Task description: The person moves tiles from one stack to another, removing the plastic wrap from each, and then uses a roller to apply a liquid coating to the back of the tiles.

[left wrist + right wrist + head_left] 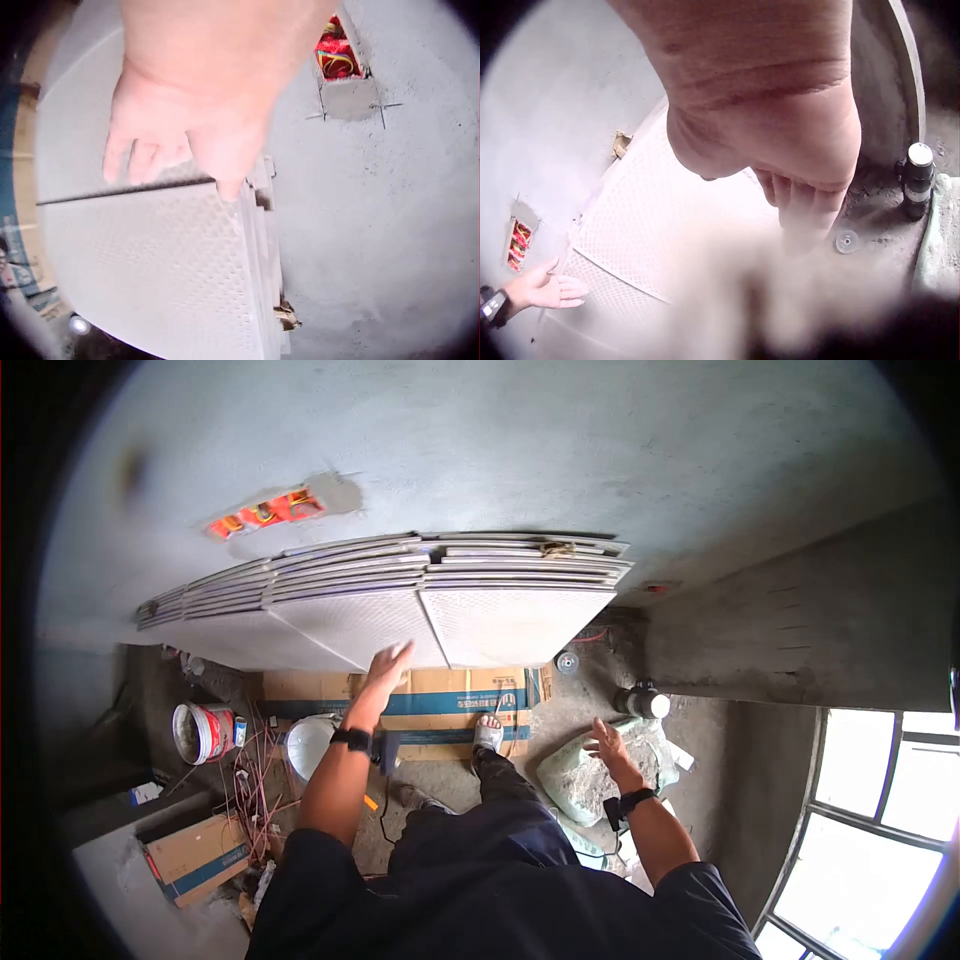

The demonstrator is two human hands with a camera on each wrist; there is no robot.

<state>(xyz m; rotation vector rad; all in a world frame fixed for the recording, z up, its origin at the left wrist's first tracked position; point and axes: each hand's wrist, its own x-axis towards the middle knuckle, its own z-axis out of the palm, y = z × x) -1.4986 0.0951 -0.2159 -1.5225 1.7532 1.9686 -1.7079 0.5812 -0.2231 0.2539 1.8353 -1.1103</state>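
A stack of large white tiles with a dimpled surface leans against the grey wall in two columns, split by a dark seam. My left hand is in front of the tiles near that seam, fingers spread and holding nothing. From the left wrist, the hand overlaps the tile faces, its thumb close to their top edge. Out to the right, my right hand hangs with relaxed fingers and nothing in it. The right wrist view shows this hand from close up, partly blurred below.
Red socket boxes with wires sit in the wall above the tiles. Flattened cardboard covers the floor below. Buckets and tangled pipes lie left. A filled sack, a black cylinder and a disc are right.
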